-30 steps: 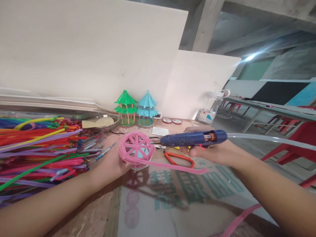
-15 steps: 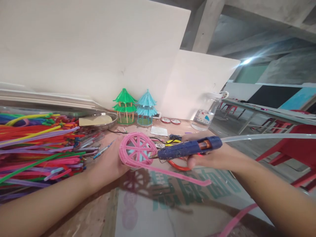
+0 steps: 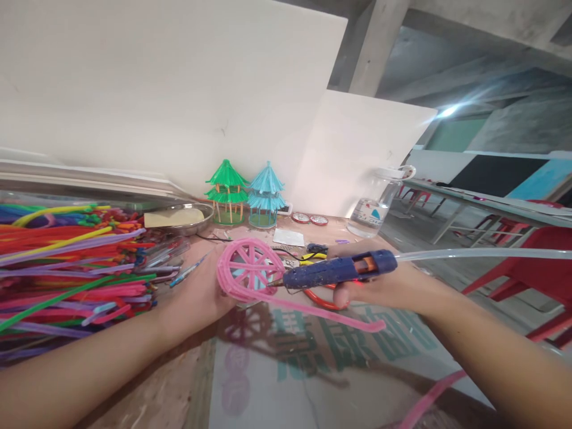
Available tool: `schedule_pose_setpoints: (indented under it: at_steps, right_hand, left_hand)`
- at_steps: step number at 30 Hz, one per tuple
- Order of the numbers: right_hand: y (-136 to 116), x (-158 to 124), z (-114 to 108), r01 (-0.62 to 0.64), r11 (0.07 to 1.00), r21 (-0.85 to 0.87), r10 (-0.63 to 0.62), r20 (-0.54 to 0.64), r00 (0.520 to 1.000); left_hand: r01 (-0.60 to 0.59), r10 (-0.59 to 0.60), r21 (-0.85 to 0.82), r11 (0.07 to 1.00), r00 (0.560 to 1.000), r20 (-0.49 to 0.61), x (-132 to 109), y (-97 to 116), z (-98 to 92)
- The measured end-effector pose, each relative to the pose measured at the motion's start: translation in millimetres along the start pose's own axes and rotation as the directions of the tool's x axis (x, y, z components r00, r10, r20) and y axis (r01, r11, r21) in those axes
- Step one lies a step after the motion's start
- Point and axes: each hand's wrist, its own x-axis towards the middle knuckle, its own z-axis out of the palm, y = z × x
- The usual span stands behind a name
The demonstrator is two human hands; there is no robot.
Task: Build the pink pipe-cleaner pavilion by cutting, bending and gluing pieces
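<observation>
A pink pipe-cleaner wheel [image 3: 250, 269] with spokes is held up by my left hand [image 3: 199, 292], whose fingers are mostly hidden behind it. From the wheel's lower rim a loose pink strip runs out to the right, its end bent. My right hand [image 3: 379, 286] grips a dark blue glue gun [image 3: 339, 269] with a long clear glue stick [image 3: 473, 254] sticking out of its back. The metal nozzle points left, at the right side of the wheel's rim; whether it touches is unclear. A small red light shows on the gun.
Bundles of coloured pipe cleaners [image 3: 71, 268] lie at left beside a metal bowl [image 3: 192, 217]. Green [image 3: 227, 193] and blue [image 3: 266, 196] pagoda models stand at the back, near a clear water jug [image 3: 373, 205]. Another pink strip [image 3: 431, 398] crosses the front right. Red chairs [image 3: 536, 268] stand beyond.
The glue gun has shifted slightly left and tilted a little against the wheel. My left hand and the wheel have hardly moved.
</observation>
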Motion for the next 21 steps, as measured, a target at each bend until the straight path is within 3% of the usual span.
schedule_pose_setpoints:
  at_steps: [10, 21]
  right_hand:
    - [-2, 1, 0, 0.054, 0.995, -0.087, -0.057, -0.031, 0.998]
    - [0, 1, -1, 0.081, 0.992, -0.098, -0.084, -0.027, 0.996]
  left_hand:
    - [-0.041, 0.041, 0.081, 0.996, 0.999, 0.006, -2, -2, -1.9]
    - [-0.001, 0.001, -0.042, 0.999, 1.000, 0.002, 2, 6, -1.1]
